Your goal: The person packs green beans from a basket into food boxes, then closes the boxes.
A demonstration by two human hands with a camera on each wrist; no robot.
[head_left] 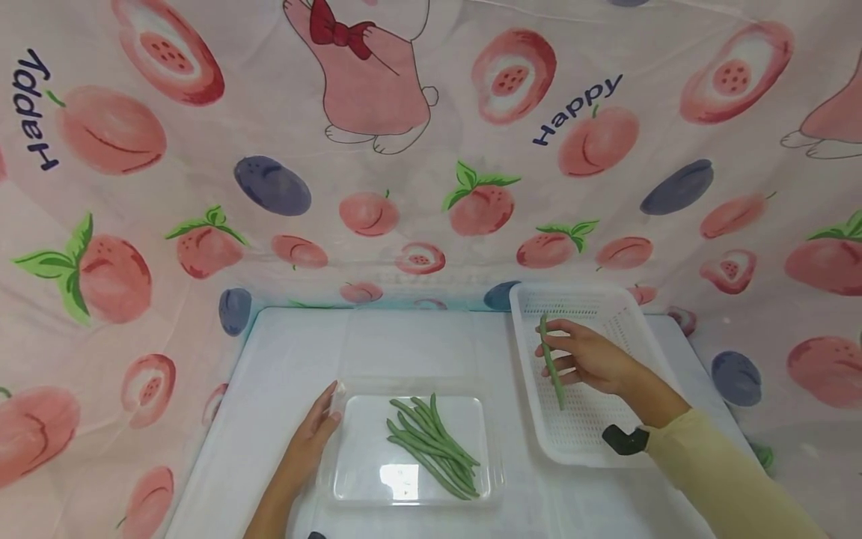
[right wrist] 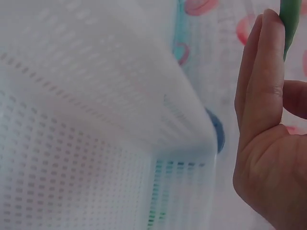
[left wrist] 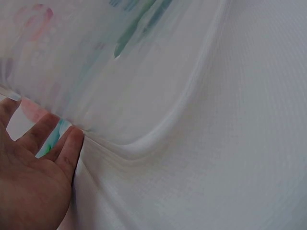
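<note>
In the head view my right hand (head_left: pixel 592 358) pinches one green bean (head_left: pixel 554 378) with thumb and fingers above the white perforated basket (head_left: pixel 579 449). In the right wrist view the bean's end (right wrist: pixel 289 19) shows at the fingertips, beside the basket wall (right wrist: pixel 144 62). My left hand (head_left: pixel 311 428) touches the left side of a clear plastic container (head_left: pixel 367 498), fingertips right at its rim. Several green beans (head_left: pixel 434 445) lie bunched in the container's right half. In the left wrist view the fingers (left wrist: pixel 69 148) are extended against the rim, with beans blurred through the plastic.
A white-covered table (head_left: pixel 289 352) carries both containers, the basket standing to the right. Behind and at the sides hangs a pink fruit-print cloth (head_left: pixel 404 180). A black strap piece (head_left: pixel 625 440) sits at the right wrist.
</note>
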